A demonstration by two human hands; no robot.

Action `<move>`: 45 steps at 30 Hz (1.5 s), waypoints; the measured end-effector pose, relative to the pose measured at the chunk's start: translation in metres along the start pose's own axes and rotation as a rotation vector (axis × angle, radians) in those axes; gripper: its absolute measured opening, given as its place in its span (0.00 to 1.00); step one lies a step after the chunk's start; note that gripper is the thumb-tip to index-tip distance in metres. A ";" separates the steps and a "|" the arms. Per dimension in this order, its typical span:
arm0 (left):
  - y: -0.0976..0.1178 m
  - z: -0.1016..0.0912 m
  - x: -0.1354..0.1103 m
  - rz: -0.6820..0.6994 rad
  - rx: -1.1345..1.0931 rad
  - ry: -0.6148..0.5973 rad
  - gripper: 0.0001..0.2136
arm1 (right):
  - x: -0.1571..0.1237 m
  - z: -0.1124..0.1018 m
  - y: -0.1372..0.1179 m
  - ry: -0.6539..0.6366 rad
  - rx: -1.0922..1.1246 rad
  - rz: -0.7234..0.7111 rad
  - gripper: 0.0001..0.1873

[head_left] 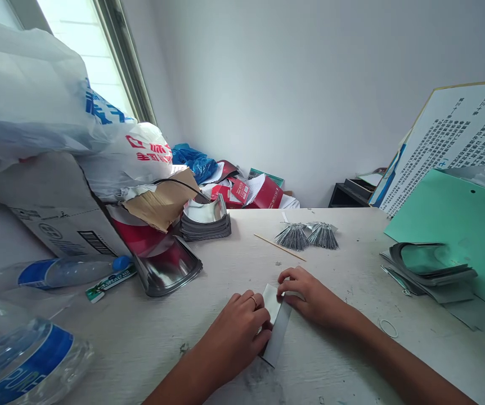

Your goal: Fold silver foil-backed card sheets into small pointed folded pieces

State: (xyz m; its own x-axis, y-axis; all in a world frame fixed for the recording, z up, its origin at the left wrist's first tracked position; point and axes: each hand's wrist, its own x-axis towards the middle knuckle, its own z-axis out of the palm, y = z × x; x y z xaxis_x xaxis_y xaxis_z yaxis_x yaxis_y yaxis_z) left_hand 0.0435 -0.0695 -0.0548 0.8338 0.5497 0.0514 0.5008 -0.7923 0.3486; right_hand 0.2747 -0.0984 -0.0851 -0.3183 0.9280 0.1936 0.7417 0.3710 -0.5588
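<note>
A narrow strip of silvery-grey sheet [279,333], folded lengthwise, lies on the white table in front of me. My left hand [240,326], with a ring on one finger, has its fingers curled over the strip's left side. At the far end, my right hand [305,293] pinches the strip's top right edge between thumb and fingers. Part of the sheet is hidden beneath the left fingers. Beyond the hands lie two fan-shaped bundles of thin silver strips [293,236] and a thin wooden stick [279,247].
Curved silver sheets [169,275] and a further stack [206,228] sit at left, near plastic bottles [35,360], a cardboard box [65,208] and plastic bags [23,90]. At right are grey curved sheets [432,267], a green board [457,225] and a white band [389,329].
</note>
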 end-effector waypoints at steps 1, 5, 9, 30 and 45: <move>-0.002 0.001 0.001 0.026 -0.018 0.015 0.04 | 0.000 -0.001 -0.001 -0.010 -0.008 -0.009 0.11; -0.005 0.004 0.002 0.069 -0.071 0.005 0.07 | 0.000 0.001 -0.002 -0.012 -0.060 0.004 0.13; 0.000 0.005 0.003 -0.005 0.011 0.013 0.10 | 0.001 0.005 -0.002 0.045 -0.092 0.053 0.15; 0.002 0.014 0.003 -0.103 0.065 0.003 0.22 | -0.002 -0.003 -0.008 -0.182 -0.128 0.011 0.43; -0.005 0.019 0.003 -0.040 0.050 0.032 0.25 | -0.003 -0.005 -0.009 -0.205 -0.110 0.025 0.44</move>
State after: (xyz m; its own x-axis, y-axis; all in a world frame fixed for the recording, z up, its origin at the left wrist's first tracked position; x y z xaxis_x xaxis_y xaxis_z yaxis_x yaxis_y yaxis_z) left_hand 0.0477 -0.0692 -0.0741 0.8055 0.5886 0.0683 0.5451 -0.7813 0.3039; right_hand 0.2719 -0.1047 -0.0765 -0.4041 0.9147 0.0067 0.8071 0.3600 -0.4679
